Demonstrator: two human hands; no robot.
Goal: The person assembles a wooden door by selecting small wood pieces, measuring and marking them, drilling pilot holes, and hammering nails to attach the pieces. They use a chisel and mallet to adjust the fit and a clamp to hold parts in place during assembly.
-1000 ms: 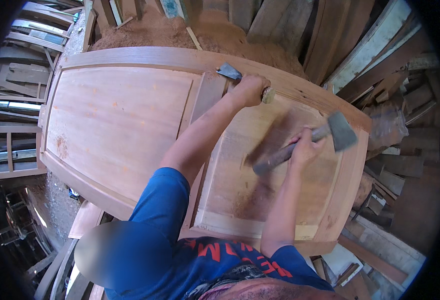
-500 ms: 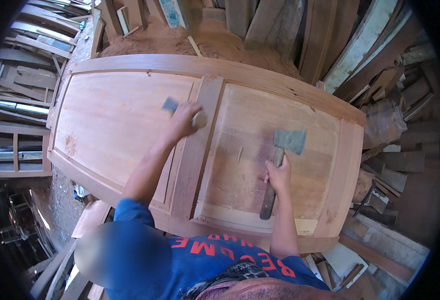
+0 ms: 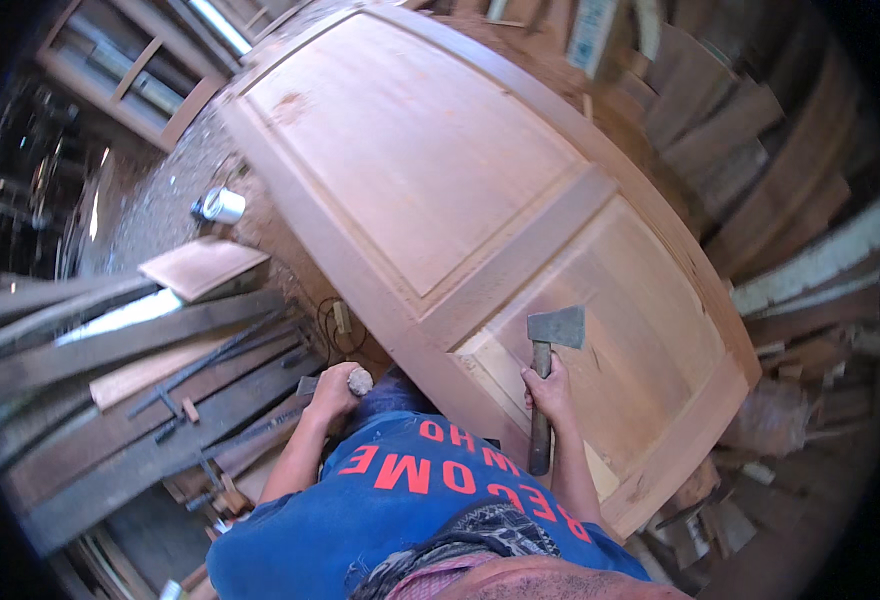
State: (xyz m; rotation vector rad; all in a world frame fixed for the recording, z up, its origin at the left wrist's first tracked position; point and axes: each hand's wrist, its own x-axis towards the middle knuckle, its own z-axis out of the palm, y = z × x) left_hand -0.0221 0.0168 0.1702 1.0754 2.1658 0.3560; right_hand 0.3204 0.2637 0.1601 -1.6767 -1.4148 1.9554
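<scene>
My right hand (image 3: 548,388) is closed around the wooden handle of a small axe (image 3: 557,326). Its grey head is up at the far end, over the smaller panel of a wooden door (image 3: 520,256). Off the door's near left edge, my left hand (image 3: 332,392) grips a chisel (image 3: 360,381). The pale rounded end of the chisel's handle pokes out on the right, and a bit of its dark blade shows on the other side of the fist. The door lies flat, with a large panel on the far left and a crossrail between the panels.
Stacked planks and long clamps (image 3: 175,395) lie to my left, with a loose square board (image 3: 203,267) on top. A white bucket (image 3: 224,205) stands on the ground beyond. Wood offcuts (image 3: 700,110) and reddish sawdust line the door's far right side.
My left hand has drawn back from over the door to its near left side, chisel still in it. The view has turned left; the axe stays in my right hand over the smaller panel.
</scene>
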